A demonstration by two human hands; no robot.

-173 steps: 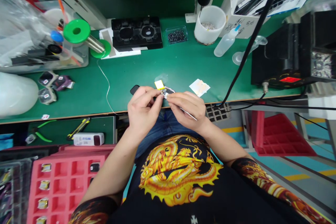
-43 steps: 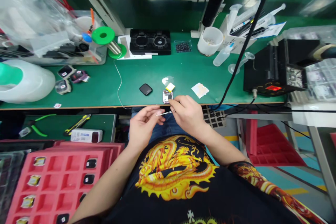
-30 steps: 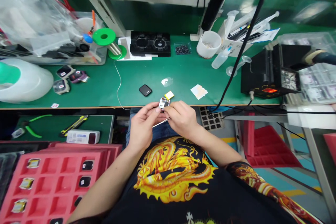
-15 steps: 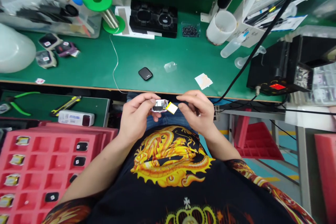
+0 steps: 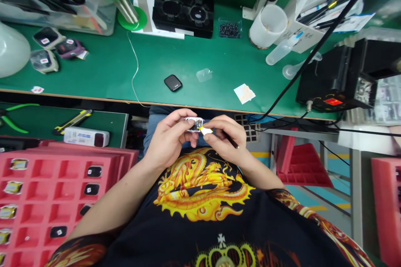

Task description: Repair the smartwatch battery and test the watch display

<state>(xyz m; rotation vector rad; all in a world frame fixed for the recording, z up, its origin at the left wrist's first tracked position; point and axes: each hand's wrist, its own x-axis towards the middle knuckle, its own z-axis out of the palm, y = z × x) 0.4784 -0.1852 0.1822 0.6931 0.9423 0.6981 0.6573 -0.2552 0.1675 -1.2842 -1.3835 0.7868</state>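
My left hand (image 5: 171,135) is closed around a small opened smartwatch case (image 5: 194,124), its circuit board facing up. From the case's right side sticks out a battery (image 5: 206,131) with a white face and yellow edge. The fingers of my right hand (image 5: 227,137) pinch this battery at its right end. A thin dark pen-like tool (image 5: 231,139) also lies across my right palm, its tip hidden by the fingers. On the bench just beyond my hands rests a black square cover (image 5: 173,83), with a clear film piece (image 5: 204,75) to its right.
A solder spool (image 5: 128,10) stands at the back left of the green bench (image 5: 175,56). Red foam trays (image 5: 40,192) with watch parts lie at lower left. On the right are a white cup (image 5: 267,27), a black soldering station (image 5: 335,79) and a hanging black cable (image 5: 316,46).
My right hand has moved left and its fingers have closed on the battery. The watch case has shifted slightly right in my left hand. The whole view has tilted a little.
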